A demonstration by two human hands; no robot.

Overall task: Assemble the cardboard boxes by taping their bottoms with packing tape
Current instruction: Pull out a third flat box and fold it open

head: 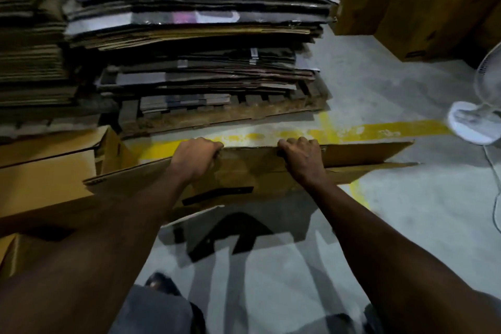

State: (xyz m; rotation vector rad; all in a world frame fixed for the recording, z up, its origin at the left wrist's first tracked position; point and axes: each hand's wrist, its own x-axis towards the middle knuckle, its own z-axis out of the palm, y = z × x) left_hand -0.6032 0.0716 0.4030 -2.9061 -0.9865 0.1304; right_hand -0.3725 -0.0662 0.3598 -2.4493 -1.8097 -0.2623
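Observation:
A flattened brown cardboard box (252,171) is held above the concrete floor in front of me, its long top edge running left to right. My left hand (196,156) grips that top edge, fingers curled over it. My right hand (302,156) grips the same edge further right, fingers curled over the far side. A loose flap (379,153) juts out to the right. No tape is in view.
A tall stack of flattened cartons (195,43) sits on a wooden pallet (222,116) straight ahead. Assembled boxes (48,168) stand at my left and others (412,3) at the back right. A white pedestal fan (477,119) stands right. Yellow floor lines (379,130) cross the concrete.

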